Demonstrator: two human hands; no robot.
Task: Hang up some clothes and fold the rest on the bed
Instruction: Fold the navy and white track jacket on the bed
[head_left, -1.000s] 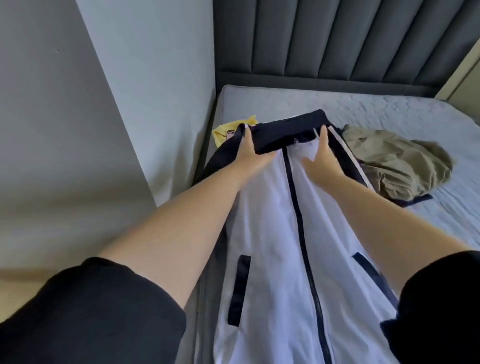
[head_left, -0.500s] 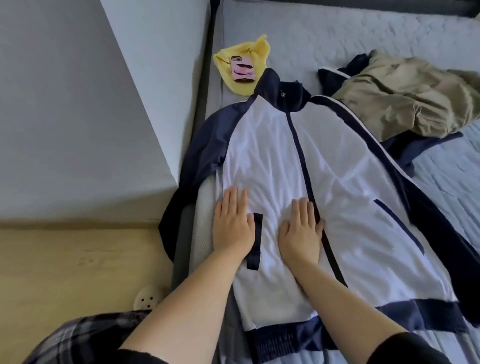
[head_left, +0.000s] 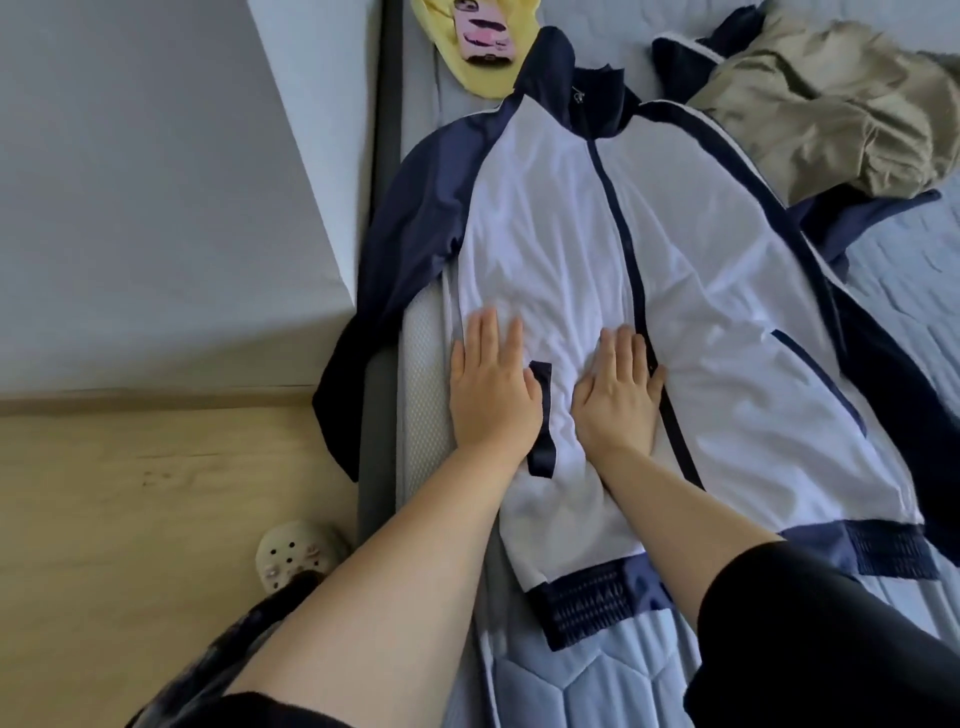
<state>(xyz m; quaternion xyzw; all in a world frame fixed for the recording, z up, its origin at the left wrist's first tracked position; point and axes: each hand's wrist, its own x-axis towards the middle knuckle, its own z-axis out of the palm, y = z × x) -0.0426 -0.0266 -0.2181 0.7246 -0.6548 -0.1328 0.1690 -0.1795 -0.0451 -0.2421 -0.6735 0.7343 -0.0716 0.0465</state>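
Floor: a pale wooden floor (head_left: 156, 493) lies left of the bed, with a cream perforated clog (head_left: 296, 553) on it close to the bed frame.
Bed: the grey-blue quilted bed (head_left: 909, 270) carries all the clothes.
Jacket: a white zip-up jacket with navy sleeves (head_left: 701, 291) lies front-up and zipped along the bed's left side, ribbed navy hem (head_left: 597, 597) nearest, collar farthest.
Left hand: the left hand (head_left: 491, 395) lies palm-down on the white front, just left of the navy pocket strip (head_left: 540, 415). Its grip is slack, fingers straight, holding nothing.
Right hand: the right hand (head_left: 618, 400) lies flat between that strip and the navy zip line (head_left: 618, 208), thumb at the zip. Its grip is likewise loose, nothing held.
Sleeves: one sleeve hangs over the bed's left edge; the other runs under the far heap.
Heap: a crumpled khaki garment (head_left: 831, 104) lies far right, on that sleeve.
Far corner: a yellow cloth (head_left: 483, 78) lies just beyond the collar, a pink-cased phone (head_left: 485, 34) on top.
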